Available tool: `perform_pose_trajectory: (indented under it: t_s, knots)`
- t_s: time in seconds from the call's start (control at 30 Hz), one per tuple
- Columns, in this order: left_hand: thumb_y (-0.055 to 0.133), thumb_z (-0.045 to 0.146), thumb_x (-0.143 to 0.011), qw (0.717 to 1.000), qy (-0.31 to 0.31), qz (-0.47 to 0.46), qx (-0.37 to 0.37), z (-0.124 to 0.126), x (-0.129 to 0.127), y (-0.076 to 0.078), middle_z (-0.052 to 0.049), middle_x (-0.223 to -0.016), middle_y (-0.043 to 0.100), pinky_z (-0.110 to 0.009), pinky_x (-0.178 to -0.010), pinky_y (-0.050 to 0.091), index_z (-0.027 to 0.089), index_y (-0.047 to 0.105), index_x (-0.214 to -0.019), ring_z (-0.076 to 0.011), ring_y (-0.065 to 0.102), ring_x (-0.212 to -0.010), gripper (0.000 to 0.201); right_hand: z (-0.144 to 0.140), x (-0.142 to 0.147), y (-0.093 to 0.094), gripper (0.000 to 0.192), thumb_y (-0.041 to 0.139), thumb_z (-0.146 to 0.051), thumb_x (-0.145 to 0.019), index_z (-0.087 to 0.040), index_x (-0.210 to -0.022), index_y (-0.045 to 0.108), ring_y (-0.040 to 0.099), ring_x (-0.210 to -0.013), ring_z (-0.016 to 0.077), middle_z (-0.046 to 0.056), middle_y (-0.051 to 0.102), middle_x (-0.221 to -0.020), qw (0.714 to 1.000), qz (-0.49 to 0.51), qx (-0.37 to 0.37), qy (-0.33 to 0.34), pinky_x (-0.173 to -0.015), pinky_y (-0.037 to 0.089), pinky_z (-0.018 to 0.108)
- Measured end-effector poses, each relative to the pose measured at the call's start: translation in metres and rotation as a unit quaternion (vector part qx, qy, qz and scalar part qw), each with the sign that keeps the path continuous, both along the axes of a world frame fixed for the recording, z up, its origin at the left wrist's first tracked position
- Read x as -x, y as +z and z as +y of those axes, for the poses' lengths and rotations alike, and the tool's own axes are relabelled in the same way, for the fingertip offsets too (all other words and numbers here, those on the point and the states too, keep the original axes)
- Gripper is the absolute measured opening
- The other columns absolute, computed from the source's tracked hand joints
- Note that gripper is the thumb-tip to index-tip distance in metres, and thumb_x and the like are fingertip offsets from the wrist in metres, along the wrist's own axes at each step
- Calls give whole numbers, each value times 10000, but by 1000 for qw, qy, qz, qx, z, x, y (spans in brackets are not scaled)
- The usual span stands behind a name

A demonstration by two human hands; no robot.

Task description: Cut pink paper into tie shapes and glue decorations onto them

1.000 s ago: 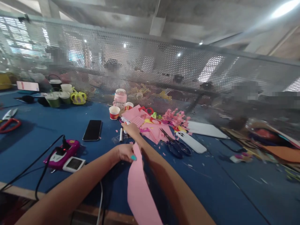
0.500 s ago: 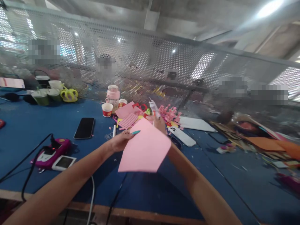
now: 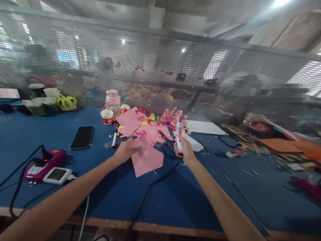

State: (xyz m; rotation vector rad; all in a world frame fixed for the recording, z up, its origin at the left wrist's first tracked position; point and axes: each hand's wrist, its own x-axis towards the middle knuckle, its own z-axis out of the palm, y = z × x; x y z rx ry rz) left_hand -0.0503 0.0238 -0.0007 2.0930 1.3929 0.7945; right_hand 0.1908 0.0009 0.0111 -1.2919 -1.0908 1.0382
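Observation:
My left hand [image 3: 123, 151] grips the edge of a cut piece of pink paper [image 3: 149, 161], thumb on top, low over the table. In my right hand [image 3: 187, 150] is a white glue bottle [image 3: 179, 130], upright with its narrow tip pointing up. Between the hands and just behind them lie scissors [image 3: 163, 136] with open blades, on a heap of pink paper scraps [image 3: 131, 127]. Curled pink paper strips [image 3: 172, 117] are bunched behind the bottle. A white phone [image 3: 193, 142] lies beside my right hand, partly covered by it.
A black phone [image 3: 81, 137], a purple power strip [image 3: 47, 164] and cables are on the left of the blue table [image 3: 100, 197]. Paper cups [image 3: 107, 117] and a pink-topped jar [image 3: 112, 100] stand behind. Orange sheets [image 3: 281, 144] lie right. A perforated metal screen [image 3: 150, 67] runs along the back.
The pink paper has been lowered and turned away from me, uncovering the scissors. My right hand came out from behind it and moved nearer with the glue bottle, now more upright.

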Motion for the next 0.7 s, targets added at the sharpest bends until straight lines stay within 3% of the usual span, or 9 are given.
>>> perform_pose_trajectory:
  t_s: [0.13,0.23,0.37,0.43,0.57,0.7]
  knots:
    - [597,337,-715,995,-33,89,21,-2,-12,1,-80,-882,629,-288,-683,423,117,500,-1082,-223,587,-802,439,-11,15,-11,381,444,-507,-679,-215,-442,383,346,-233,79,-42,380,-284,999,32,9,-2,-245,234,192]
    - [596,313,-724,985,-40,168,-13,4,-19,2,-120,-1012,598,-288,-738,425,108,459,-1147,-236,566,-919,489,-17,24,-13,336,454,-499,-682,-207,-523,410,392,-245,88,-42,444,-332,998,63,20,4,-246,284,193]
    - [454,370,-820,951,20,290,-102,36,-23,14,-217,-1075,535,-387,-780,411,61,479,-1096,-317,518,-992,414,-20,33,-13,236,466,-429,-717,-195,-723,438,519,-323,130,-13,575,-455,995,85,60,10,-290,388,211]
    - [357,233,-857,930,34,343,-131,63,-23,24,-246,-1087,511,-410,-772,408,27,448,-1119,-320,519,-985,345,-19,36,-14,242,478,-406,-734,-186,-827,438,561,-363,145,9,623,-520,994,85,73,19,-310,418,216]
    - [478,91,-749,920,-71,360,-137,119,-24,42,-159,-1248,443,-280,-872,374,93,387,-1212,-230,448,-1125,472,-16,37,-17,286,472,-431,-758,-169,-869,444,570,-368,139,43,649,-552,992,86,84,34,-328,428,203]
    - [551,92,-658,903,-165,376,-126,154,-29,46,-132,-1257,454,-225,-802,408,106,356,-1250,-182,523,-1012,623,-14,37,-16,273,462,-432,-768,-174,-854,442,564,-358,126,27,640,-532,991,93,93,32,-316,412,182]
